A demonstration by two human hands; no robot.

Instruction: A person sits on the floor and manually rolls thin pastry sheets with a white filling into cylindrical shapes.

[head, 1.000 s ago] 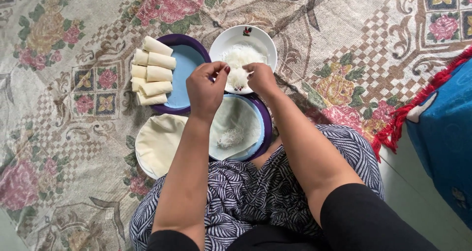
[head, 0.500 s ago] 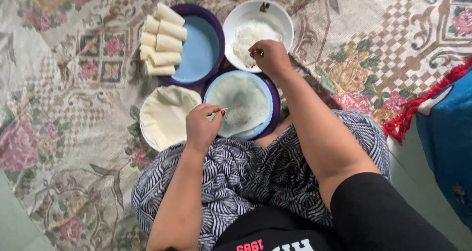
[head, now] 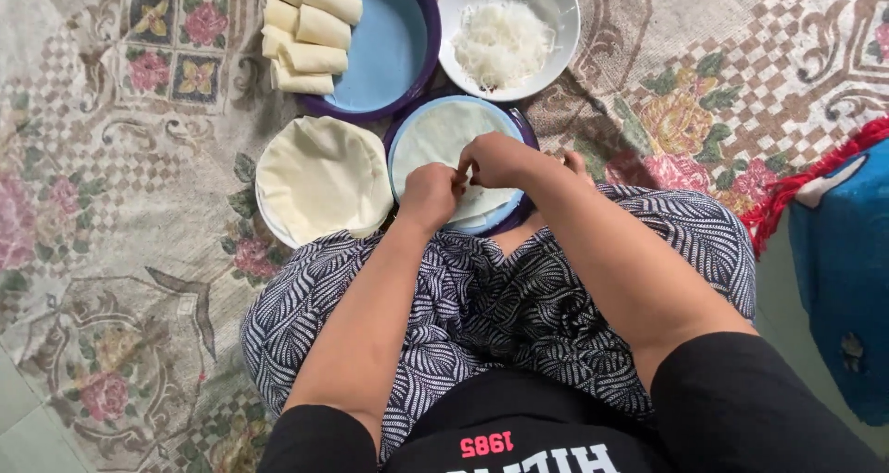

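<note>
2 hands meet over 1 thin wrapper (head: 443, 139) on the purple plate (head: 524, 128).
Left hand (head: 428, 195) and right hand (head: 498, 160) pinch its near edge, fingers closed; soft, limp, probably tear-prone, so best lifted by the rim.

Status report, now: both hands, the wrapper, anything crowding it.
Left hand and right hand together, pinching near edge of wrapper on purple plate. Filling bowl beyond, wrapper stack left, both apart. Nothing blocking.
</note>
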